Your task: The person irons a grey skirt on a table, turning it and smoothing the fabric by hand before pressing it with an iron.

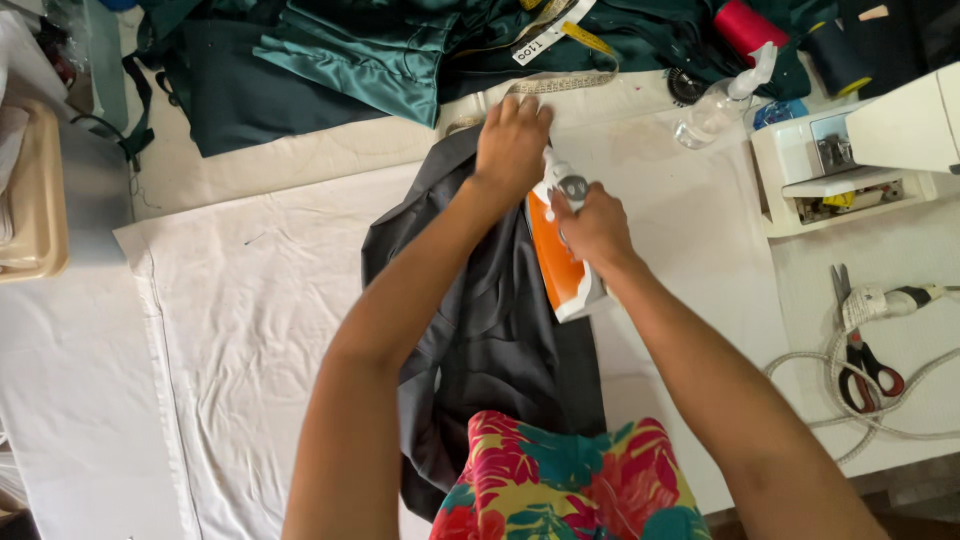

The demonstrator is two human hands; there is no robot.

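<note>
The right hand (592, 225) grips the iron (560, 262) while the left hand (512, 143), lying flat, pins the grey cloth (490, 330) just ahead, risking a burn.

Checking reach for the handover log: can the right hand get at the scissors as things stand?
Probably not right away: the right hand has its grip on the orange iron. The red-handled scissors lie uncovered to its right, amid the coiled cord.
</note>
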